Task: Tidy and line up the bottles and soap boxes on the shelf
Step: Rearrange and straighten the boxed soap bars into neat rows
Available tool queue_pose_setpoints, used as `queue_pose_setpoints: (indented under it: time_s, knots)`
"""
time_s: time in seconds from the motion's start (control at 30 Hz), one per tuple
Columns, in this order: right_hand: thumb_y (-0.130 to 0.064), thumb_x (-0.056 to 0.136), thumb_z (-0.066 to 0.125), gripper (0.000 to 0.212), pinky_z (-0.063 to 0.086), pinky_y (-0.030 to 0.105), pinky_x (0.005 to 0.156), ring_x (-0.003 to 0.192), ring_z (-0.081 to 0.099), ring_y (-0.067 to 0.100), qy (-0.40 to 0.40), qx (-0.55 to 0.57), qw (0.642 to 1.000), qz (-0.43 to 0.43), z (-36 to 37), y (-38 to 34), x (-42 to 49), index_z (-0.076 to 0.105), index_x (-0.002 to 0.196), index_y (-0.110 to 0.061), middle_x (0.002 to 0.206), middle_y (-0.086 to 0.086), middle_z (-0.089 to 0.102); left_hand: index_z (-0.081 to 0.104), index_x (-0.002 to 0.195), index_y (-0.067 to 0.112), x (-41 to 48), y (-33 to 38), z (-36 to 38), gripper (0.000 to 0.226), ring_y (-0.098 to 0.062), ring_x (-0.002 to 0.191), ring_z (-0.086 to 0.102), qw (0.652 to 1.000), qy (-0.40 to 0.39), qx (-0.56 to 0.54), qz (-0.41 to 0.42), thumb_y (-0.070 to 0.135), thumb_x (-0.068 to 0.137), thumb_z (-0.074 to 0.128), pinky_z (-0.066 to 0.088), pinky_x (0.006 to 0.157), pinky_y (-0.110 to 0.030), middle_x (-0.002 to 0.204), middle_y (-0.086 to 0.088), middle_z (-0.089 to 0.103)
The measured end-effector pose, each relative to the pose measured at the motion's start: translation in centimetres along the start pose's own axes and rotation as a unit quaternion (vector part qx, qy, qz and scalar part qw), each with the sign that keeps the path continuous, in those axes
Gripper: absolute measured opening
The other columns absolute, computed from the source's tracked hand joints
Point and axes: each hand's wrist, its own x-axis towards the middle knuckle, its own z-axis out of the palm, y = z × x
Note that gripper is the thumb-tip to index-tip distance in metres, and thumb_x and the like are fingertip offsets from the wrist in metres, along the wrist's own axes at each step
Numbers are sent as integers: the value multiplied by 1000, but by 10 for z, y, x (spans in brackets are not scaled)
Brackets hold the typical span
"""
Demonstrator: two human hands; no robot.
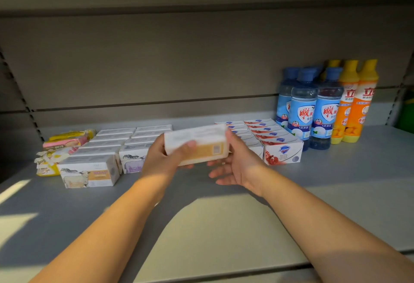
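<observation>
I hold a white soap box with an orange band (202, 142) in the air above the middle of the grey shelf (336, 182). My left hand (163, 157) grips its left end, thumb on the front face. My right hand (237, 164) supports the right end and underside with its fingers spread. Two rows of white soap boxes (94, 170) run back on the left. Rows of red and white soap boxes (282, 151) stand right of my hands. Blue bottles (302, 108) and orange bottles with yellow caps (356, 103) stand upright at the back right.
Loose yellow and pink soap packets (65, 144) lie in a heap at the far left of the shelf. The grey back panel rises behind everything. A sunlit patch (224, 226) covers the front of the shelf between my forearms.
</observation>
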Motion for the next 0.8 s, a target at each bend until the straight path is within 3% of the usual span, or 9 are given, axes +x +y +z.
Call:
queue_pose_setpoints:
  time_s: [0.1, 0.2, 0.27, 0.37, 0.47, 0.57, 0.63, 0.7, 0.8]
  knots:
    - [-54, 70, 69, 36, 58, 32, 68, 82, 67, 10, 25, -125, 982, -143, 3, 7, 0, 57, 99, -36, 104, -2, 66, 64, 90, 16, 0, 2, -1, 57, -12, 57, 64, 990, -17, -59, -125, 61, 55, 69, 47, 42, -22, 67, 3, 70]
    - [-52, 58, 72, 54, 50, 24, 88, 105, 60, 4, 6, -157, 951, -267, 1, 12, -7, 52, 108, -55, 116, -17, 59, 65, 83, 15, -6, -2, 6, 54, -12, 35, 49, 962, -62, -78, -253, 65, 64, 57, 36, 31, -17, 55, -1, 60]
    - [-46, 56, 77, 75, 49, 29, 93, 113, 56, 8, -37, -157, 937, -311, 0, 13, -10, 41, 121, -56, 125, -16, 53, 65, 88, 14, -6, -4, 9, 51, -14, 29, 45, 925, -97, -148, -337, 62, 77, 53, 33, 26, -14, 53, -5, 56]
    - [-35, 51, 85, 97, 54, 37, 88, 102, 61, 11, -52, -177, 925, -331, 4, 12, -12, 32, 129, -57, 123, -15, 52, 69, 87, 8, -5, -2, 6, 51, -15, 26, 45, 861, -178, -241, -411, 46, 93, 36, 30, 23, -11, 51, -8, 55]
    - [-42, 52, 82, 90, 52, 27, 82, 84, 59, 6, 15, -255, 904, -343, 12, 12, -15, 35, 127, -57, 108, -10, 56, 66, 68, 8, -7, -6, 3, 58, -13, 26, 44, 831, -232, -239, -445, 45, 90, 28, 28, 25, -8, 49, -11, 52]
    - [-53, 53, 75, 85, 39, 7, 75, 84, 50, -2, 80, -348, 858, -368, 15, 13, -17, 37, 129, -52, 101, -22, 52, 63, 58, 8, -11, -11, 6, 64, -11, 27, 41, 835, -262, -192, -445, 50, 87, 25, 26, 28, -6, 49, -11, 50]
    - [-54, 55, 74, 88, 36, 3, 76, 89, 46, -6, 83, -350, 861, -361, 17, 13, -18, 33, 133, -51, 109, -29, 47, 63, 59, 8, -12, -10, 8, 61, -12, 26, 40, 831, -264, -197, -449, 52, 83, 28, 25, 28, -7, 48, -11, 50]
    - [-49, 57, 74, 91, 39, 8, 83, 95, 48, -6, 74, -324, 877, -348, 16, 13, -18, 23, 132, -62, 118, -28, 47, 62, 59, 8, -10, -11, 9, 61, -12, 26, 40, 847, -242, -193, -433, 49, 89, 28, 25, 27, -7, 48, -11, 49]
    - [-37, 60, 77, 96, 44, 23, 96, 109, 52, 1, 61, -299, 891, -336, 11, 13, -13, 15, 127, -66, 125, -23, 47, 66, 61, 13, -6, -12, 10, 59, -13, 29, 43, 911, -142, -169, -349, 48, 95, 34, 31, 29, -11, 48, -8, 51]
